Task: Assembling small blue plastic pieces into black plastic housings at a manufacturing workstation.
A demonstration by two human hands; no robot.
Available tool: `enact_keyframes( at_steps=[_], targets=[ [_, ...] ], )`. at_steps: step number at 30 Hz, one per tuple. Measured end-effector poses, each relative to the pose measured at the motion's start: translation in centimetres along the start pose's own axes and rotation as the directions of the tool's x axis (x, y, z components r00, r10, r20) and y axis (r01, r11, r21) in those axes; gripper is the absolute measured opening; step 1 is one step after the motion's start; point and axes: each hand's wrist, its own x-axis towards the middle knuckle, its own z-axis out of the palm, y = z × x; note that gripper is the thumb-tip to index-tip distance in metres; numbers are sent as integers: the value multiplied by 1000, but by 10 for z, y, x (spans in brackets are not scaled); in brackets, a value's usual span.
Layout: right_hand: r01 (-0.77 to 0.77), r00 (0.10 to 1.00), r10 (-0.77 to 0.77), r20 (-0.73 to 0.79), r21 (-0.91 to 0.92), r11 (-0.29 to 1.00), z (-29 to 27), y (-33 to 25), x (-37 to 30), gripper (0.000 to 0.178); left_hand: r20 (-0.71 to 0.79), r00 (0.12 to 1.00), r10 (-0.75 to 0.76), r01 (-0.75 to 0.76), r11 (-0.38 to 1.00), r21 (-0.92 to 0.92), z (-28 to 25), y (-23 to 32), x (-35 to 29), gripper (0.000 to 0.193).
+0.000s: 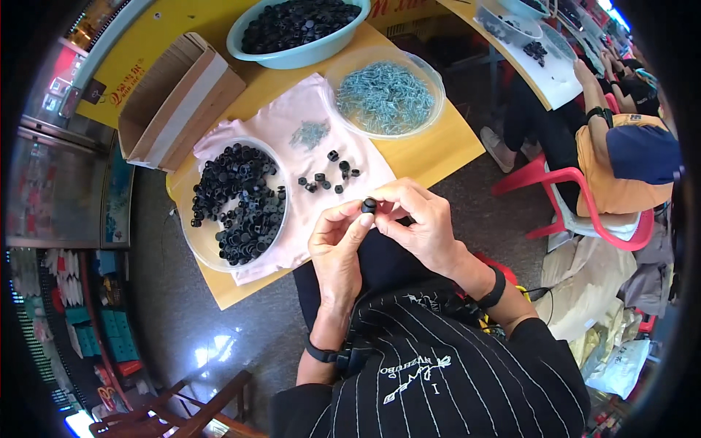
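Note:
A small black round plastic part (369, 206) is pinched between the fingertips of both my hands, just off the table's near edge. My left hand (337, 247) grips it from the left, thumb against its lower side. From the right, my right hand (422, 225) closes thumb and fingers on it. Several loose black parts (320, 177) lie beyond on a pale pink cloth (369, 157), with a small heap of screws (310, 133) behind them. To the left, a clear round tray (285, 197) holds many black caps and rings.
A round tub (440, 106) of screws and a pale blue basin (288, 58) of black parts stand at the back of the yellow table (456, 139). An open cardboard box (182, 109) sits back left. At right, another person sits on a red chair (577, 179) by a second table.

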Motion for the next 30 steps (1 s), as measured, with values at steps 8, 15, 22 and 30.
enact_keyframes(
  at_steps=[8,15,22,30],
  targets=[
    [-80,996,78,44,36,996,-6,0,23,23,18,1000,22,-22,1000,-10,-3,9,8,19],
    [-11,998,17,65,-85,996,-11,15,66,23,-61,998,-8,30,929,369,-23,17,7,18],
    [57,991,-83,-100,-241,969,-5,47,186,21,-40,997,-65,76,818,571,-25,34,18,15],
    [38,978,-136,-159,-504,863,-10,96,270,31,151,977,152,-204,444,873,-10,47,48,12]
  ],
)
